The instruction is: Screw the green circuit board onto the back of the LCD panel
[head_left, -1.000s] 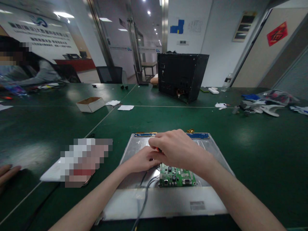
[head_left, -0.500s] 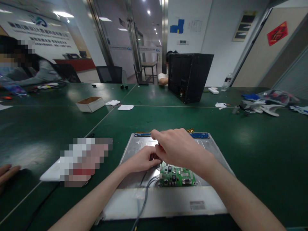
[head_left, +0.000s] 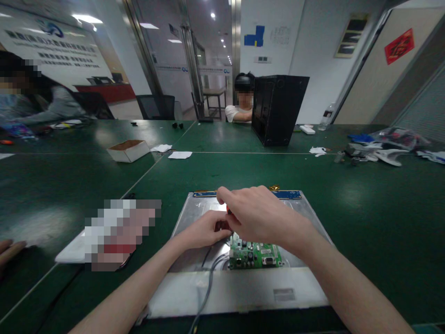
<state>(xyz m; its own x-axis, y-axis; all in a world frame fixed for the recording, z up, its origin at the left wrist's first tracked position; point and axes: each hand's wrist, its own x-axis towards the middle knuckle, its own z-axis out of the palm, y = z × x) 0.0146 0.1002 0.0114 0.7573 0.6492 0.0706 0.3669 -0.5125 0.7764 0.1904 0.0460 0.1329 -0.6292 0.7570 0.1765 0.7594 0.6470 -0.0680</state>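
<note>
A green circuit board [head_left: 255, 254] lies on the metal back of a flat display panel [head_left: 250, 290], which rests on the table before me. My right hand [head_left: 259, 211] is closed over the board's upper left part, gripping a screwdriver [head_left: 228, 210] of which only a bit of red and black handle shows. Close beneath it, my left hand [head_left: 205, 230] has its fingers pinched together at the board's upper left corner. What those fingers hold is hidden. Grey cables [head_left: 210, 283] run from the board's left side over the panel's near edge. A blue strip board [head_left: 290, 195] lines the panel's far edge.
Left of the panel lies a blurred-out flat item [head_left: 121, 234] on a white sheet. Another person's fingers [head_left: 10, 253] rest at the far left. Farther back are an open box [head_left: 128, 152], a black computer case [head_left: 280, 111] with a person behind it, and assorted parts [head_left: 375, 150].
Both my hands stay nearly in place over the board. Across the table, the computer case has turned and shifted right, showing more of the person behind it. The view has shifted slightly.
</note>
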